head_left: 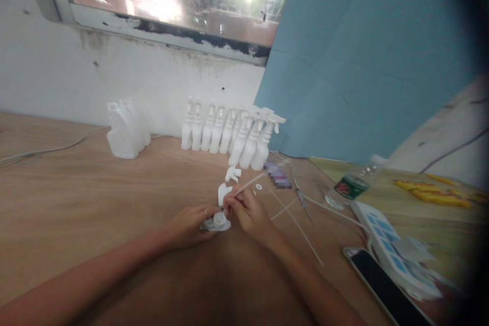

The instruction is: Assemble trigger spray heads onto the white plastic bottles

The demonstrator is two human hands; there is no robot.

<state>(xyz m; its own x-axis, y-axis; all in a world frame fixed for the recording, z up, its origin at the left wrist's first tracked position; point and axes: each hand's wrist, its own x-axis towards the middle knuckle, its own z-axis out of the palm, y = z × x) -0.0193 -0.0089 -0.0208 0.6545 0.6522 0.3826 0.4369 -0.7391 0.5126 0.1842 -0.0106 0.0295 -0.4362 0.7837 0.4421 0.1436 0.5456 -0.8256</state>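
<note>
The right edge of the frame fades into dark blur, swallowing the far end of the worktop (pixel 76 204). At lower right the phone (pixel 382 285) is cut by the bottom edge. A small item (pixel 277 174) at centre is pixelated beyond reading. The bottle's (pixel 353 183) label is too blurred to read. Both forearms run off the bottom edge.
</note>
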